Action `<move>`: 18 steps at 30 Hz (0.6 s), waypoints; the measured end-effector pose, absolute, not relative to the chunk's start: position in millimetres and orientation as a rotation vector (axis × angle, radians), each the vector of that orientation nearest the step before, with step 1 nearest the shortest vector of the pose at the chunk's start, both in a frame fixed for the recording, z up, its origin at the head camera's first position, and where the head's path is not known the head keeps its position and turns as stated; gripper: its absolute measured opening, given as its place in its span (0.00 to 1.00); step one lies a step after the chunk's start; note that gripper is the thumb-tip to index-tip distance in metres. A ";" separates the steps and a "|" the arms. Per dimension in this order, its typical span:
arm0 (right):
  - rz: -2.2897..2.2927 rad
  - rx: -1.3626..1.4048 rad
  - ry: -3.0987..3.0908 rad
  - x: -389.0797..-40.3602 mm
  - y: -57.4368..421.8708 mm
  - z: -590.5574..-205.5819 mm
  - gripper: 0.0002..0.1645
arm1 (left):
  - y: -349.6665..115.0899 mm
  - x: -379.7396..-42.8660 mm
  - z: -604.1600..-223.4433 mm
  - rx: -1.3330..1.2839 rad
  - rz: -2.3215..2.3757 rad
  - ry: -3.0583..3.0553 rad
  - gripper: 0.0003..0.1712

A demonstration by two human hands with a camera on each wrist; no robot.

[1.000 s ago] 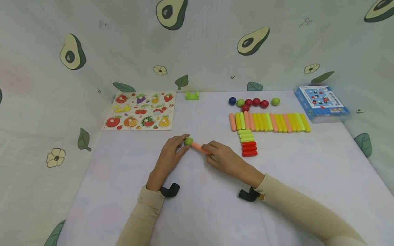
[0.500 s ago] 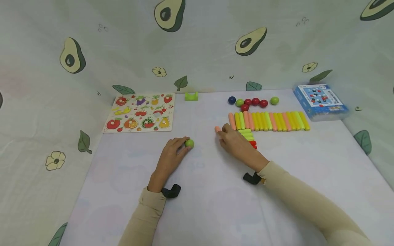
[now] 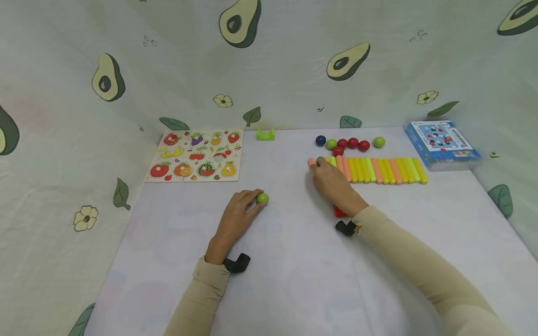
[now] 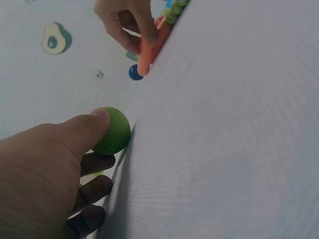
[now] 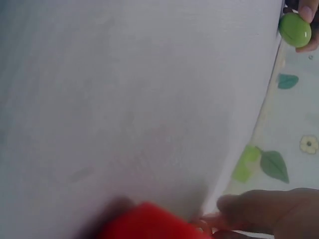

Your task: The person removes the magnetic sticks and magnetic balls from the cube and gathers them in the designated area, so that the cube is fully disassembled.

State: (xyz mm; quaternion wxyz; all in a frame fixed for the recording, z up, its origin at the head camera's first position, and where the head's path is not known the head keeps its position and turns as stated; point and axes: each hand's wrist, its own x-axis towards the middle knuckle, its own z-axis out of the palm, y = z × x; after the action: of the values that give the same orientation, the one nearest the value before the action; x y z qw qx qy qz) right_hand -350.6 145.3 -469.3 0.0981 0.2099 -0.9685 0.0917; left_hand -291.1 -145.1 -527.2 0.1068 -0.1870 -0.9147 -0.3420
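My left hand [image 3: 238, 215] holds a green ball [image 3: 262, 199] between thumb and fingers, low over the white table. The left wrist view shows the thumb on top of the ball [image 4: 117, 132]. Farther right, my right hand [image 3: 335, 183] is at the left end of a row of coloured sticks [image 3: 382, 171]. It pinches a peach-orange stick [image 4: 144, 59], whose rounded tip [image 3: 311, 162] pokes out past the fingers in the head view. Under this hand, several short sticks are mostly hidden; one red stick [image 3: 339, 212] shows beside the wrist.
Behind the row lie a dark blue ball [image 3: 321, 140], several red balls [image 3: 353, 143] and two green ones. A blue box [image 3: 442, 145] stands at the back right. A fruit puzzle board [image 3: 194, 156] lies back left, with a small green piece [image 3: 265, 135] beside it.
My right hand has carried the peach-orange stick away from the green ball, back and right to the row's left end. My left hand has stayed nearly in place with the ball.
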 end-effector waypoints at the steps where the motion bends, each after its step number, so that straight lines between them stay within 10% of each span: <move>1: 0.259 0.608 -2.879 -351.2 146.1 -469.1 0.15 | -145.0 -291.4 -527.2 -0.554 -0.999 -2.694 0.23; 18: 1.213 1.003 -2.721 -305.5 123.8 -466.8 0.19 | -127.6 -280.5 -519.3 -0.675 -1.256 -2.484 0.25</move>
State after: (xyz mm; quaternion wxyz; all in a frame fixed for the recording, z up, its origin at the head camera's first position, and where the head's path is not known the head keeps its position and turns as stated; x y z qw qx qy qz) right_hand -305.5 123.8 -466.8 -0.0007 0.3191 -0.8656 0.3859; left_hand -280.5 -127.6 -519.3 0.1383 -0.2333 -0.8590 -0.4343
